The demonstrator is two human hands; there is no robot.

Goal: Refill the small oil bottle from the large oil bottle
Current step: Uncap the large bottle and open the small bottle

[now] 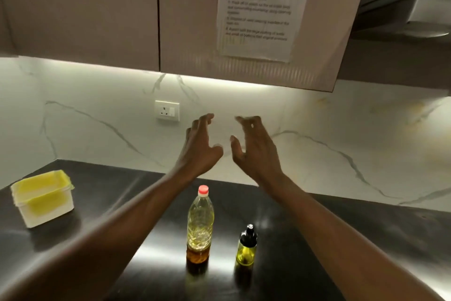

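The large oil bottle (200, 225), clear plastic with a red cap and yellow oil low in it, stands upright on the dark steel counter (280, 252). To its right stands the small oil bottle (247, 247), yellow-green glass with a black spray top. Both my hands are raised in the air above and beyond the bottles, palms facing each other. My left hand (199, 147) and my right hand (253, 147) hold nothing, with fingers loosely spread and slightly blurred.
A white plastic container with a yellow lid (42, 197) sits at the counter's left. Behind is a marble backsplash with a wall socket (167, 110). Upper cabinets hang overhead, with a printed sheet (261, 7) taped to one door. A range hood (415, 15) is at the upper right.
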